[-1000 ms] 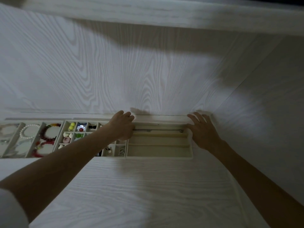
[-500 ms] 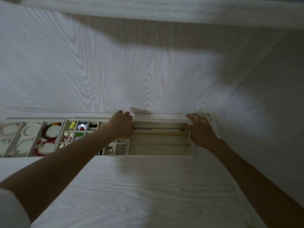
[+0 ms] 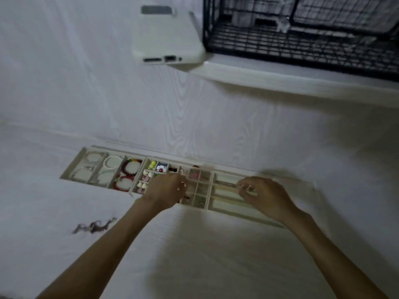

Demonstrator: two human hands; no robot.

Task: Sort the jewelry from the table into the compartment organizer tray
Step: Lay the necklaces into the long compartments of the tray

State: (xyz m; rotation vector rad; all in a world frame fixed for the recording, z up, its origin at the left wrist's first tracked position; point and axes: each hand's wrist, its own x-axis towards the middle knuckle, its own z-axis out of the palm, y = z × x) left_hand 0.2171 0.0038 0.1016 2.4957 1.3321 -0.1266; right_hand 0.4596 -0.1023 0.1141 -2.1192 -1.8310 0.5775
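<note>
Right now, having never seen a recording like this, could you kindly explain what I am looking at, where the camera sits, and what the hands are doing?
There is no machine here: a person wears a wide-angle camera on the head, looking forward and down, so the two bare arms reach in from the bottom. A long compartment organizer tray lies on a pale wood-grain table. Its left sections hold bracelets: clear ones, a pearl bracelet and red bead bracelets. The small middle squares hold little colourful pieces; long slots run on the right. The left hand hovers over the small squares, fingers curled; whether it holds anything I cannot tell. The right hand pinches a thin chain lying along a long slot. One dark chain lies loose on the table. Farther back are a white phone and a black wire basket.
</note>
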